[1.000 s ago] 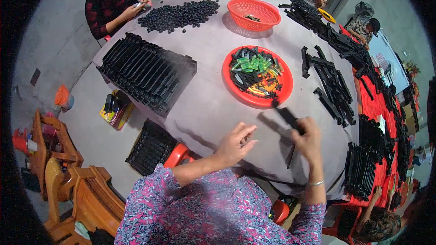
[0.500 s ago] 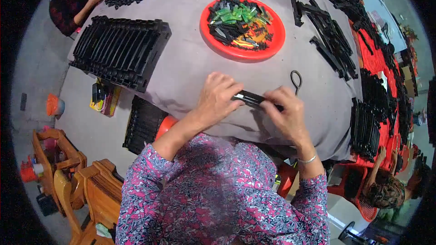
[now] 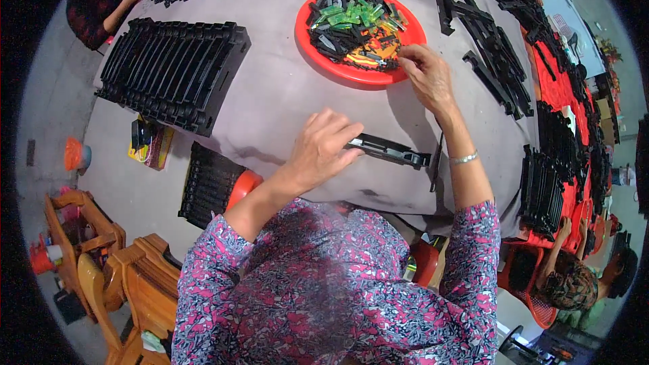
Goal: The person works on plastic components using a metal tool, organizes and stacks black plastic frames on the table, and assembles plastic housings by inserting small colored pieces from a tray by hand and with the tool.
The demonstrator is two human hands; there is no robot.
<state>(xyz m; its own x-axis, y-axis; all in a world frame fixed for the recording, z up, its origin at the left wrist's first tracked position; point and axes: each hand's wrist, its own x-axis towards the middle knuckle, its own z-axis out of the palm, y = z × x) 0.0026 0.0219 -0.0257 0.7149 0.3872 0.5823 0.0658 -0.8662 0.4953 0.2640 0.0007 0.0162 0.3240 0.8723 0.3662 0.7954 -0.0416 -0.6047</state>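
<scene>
Away from the long black plastic channel, the right hand has moved to the round red plastic plate; whether its grip holds a small piece, I cannot tell. The left hand's grip pinches the channel's left end over the grey cloth-covered surface, nearer the body than the plate.

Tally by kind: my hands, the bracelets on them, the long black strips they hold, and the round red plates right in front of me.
Hands: 2 (left hand, right hand)
Bracelet: 1
Strip in left hand: 1
Plate: 1
Total: 5
</scene>
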